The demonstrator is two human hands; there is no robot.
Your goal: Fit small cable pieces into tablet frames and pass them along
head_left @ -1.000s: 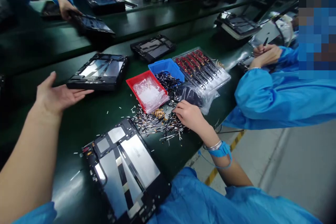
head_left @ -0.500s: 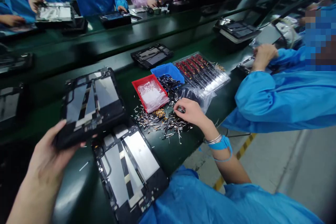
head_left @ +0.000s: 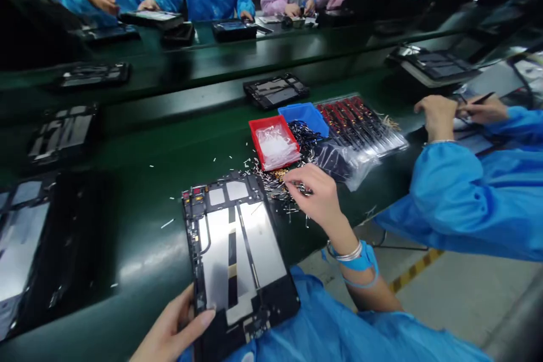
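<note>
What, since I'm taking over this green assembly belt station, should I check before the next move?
1. Left hand on the black tablet frame: ok, touching its lower edge.
2. Frame lying flat on the green assembly belt: ok.
3. Stray small silver pins kept off the work area: not ok, several lie beside the frame.
4. Right hand holding a pin: cannot tell, the fingers hide it.
5. Blue wrist strap grounded: cannot tell.

A red bin [head_left: 267, 120] and a blue bin [head_left: 303, 108] sit on a dark green belt [head_left: 127, 209].
</note>
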